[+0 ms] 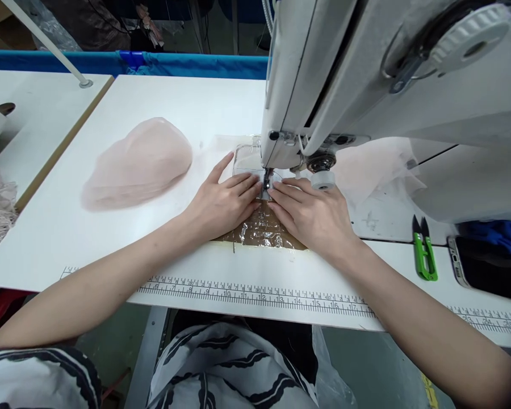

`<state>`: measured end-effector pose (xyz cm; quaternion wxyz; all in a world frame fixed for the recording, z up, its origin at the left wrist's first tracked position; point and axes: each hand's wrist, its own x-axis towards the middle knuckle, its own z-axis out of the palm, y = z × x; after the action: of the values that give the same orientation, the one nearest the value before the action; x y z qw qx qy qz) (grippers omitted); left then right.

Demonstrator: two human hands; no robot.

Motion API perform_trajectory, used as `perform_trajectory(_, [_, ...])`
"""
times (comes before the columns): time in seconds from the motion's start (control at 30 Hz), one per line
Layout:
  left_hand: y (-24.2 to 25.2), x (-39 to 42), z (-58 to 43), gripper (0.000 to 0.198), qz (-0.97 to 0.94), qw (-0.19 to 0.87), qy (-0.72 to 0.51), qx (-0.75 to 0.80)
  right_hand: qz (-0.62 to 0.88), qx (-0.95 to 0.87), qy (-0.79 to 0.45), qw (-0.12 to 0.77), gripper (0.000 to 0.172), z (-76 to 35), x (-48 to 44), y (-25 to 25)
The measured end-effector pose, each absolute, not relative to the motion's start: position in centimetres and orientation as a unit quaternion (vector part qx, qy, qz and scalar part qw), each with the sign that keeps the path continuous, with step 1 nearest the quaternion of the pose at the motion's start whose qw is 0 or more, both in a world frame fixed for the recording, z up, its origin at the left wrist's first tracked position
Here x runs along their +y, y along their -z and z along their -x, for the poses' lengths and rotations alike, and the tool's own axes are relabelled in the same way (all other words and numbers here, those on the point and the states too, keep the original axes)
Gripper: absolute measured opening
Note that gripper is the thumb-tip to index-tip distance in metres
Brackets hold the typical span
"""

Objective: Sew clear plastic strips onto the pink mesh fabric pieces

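My left hand (227,203) lies flat just left of the presser foot (267,180) of a white sewing machine (296,85), its thumb and fingers stretched out. On the other side of the foot, my right hand (313,210) rests with its fingers extended toward the needle area. Between and under the hands is a sheer pale cloth, with its lie at the fingertips hard to make out. Shiny brown tape (266,224) covers the table in front of the foot. Sheer pale pink fabric (375,167) spreads out to the right beneath the machine arm.
A pale pink fabric piece (140,165) lies on the white table at left. Green thread snips (424,250) and a phone (489,264) sit at right, near a blue cloth (500,236). A printed ruler (255,295) follows the front edge. Another person's hand (149,23) shows behind.
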<state>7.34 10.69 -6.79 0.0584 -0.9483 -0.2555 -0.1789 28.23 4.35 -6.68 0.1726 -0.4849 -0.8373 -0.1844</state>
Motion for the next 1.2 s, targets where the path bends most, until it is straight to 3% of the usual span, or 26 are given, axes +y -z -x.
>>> perform_trajectory(0.43, [6.1,10.9,-6.5,0.03,0.918,0.07,0.125,-0.37,0.496,-0.83,0.154,0.204,0.024,-28.7,3.6,5.9])
perform_trajectory(0.6, [3.8,10.6,-5.2,0.027,0.903,0.015,0.095,-0.419,0.478,-0.825,0.12,0.277,0.023,-28.7,3.7,6.2])
perform_trajectory(0.7, [0.9,10.0,-3.7,0.025,0.908,-0.166,0.059,-0.38,0.439,-0.835,-0.023,0.331,0.038,-27.7,3.3,5.2])
perform_trajectory(0.77, [-1.1,9.7,-2.6,0.023,0.899,-0.317,0.0,-0.303,0.431,-0.835,-0.163,0.302,0.061,-26.5,2.9,3.8])
perform_trajectory(0.8, [-1.9,9.6,-2.0,0.022,0.89,-0.369,-0.012,-0.269,0.43,-0.827,-0.241,0.268,0.065,-25.9,2.7,3.0])
perform_trajectory(0.9, [-3.6,9.7,-0.2,0.022,0.862,-0.447,0.003,-0.237,0.385,-0.757,-0.495,0.185,0.033,-24.0,2.9,1.3])
perform_trajectory(0.97, [-4.0,10.1,1.3,0.022,0.845,-0.463,0.018,-0.265,0.353,-0.678,-0.615,0.194,0.016,-22.8,3.3,0.7])
perform_trajectory(1.03, [-3.8,10.4,3.4,0.022,0.829,-0.467,0.028,-0.307,0.357,-0.614,-0.666,0.228,0.015,-21.7,4.0,0.7])
perform_trajectory(1.2, [-2.7,11.2,9.6,0.025,0.794,-0.487,0.043,-0.362,0.399,-0.583,-0.653,0.273,0.02,-19.1,5.7,0.5])
